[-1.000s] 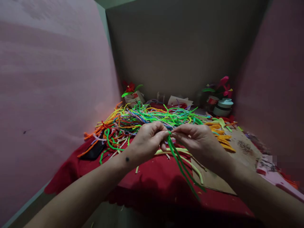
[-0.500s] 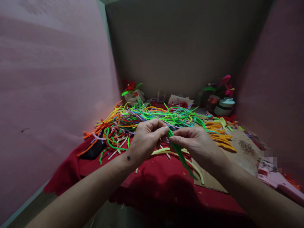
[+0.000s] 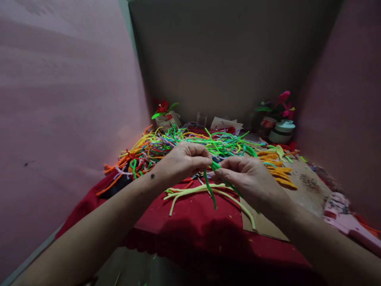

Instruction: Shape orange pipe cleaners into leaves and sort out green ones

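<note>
My left hand (image 3: 181,161) and my right hand (image 3: 245,176) meet over a red cloth (image 3: 193,214), both pinching dark green pipe cleaners (image 3: 210,186) where the fingertips touch. One green end hangs down below the left fingers; other green strands run under my right palm. Pale yellow-green pipe cleaners (image 3: 196,190) lie on the cloth just beneath the hands. Behind the hands spreads a big heap of mixed-colour pipe cleaners (image 3: 178,145).
Orange pieces (image 3: 278,169) lie on brown cardboard (image 3: 268,226) at right. A pink tool (image 3: 348,222) sits at far right. A white lidded jar (image 3: 281,133) and pipe-cleaner flowers (image 3: 282,103) stand at the back right, a red flower (image 3: 162,108) at back left. Pink walls close both sides.
The long green strands that hung down to the right are now folded in; a short green end hangs below the left fingers. Both hands shifted slightly upward.
</note>
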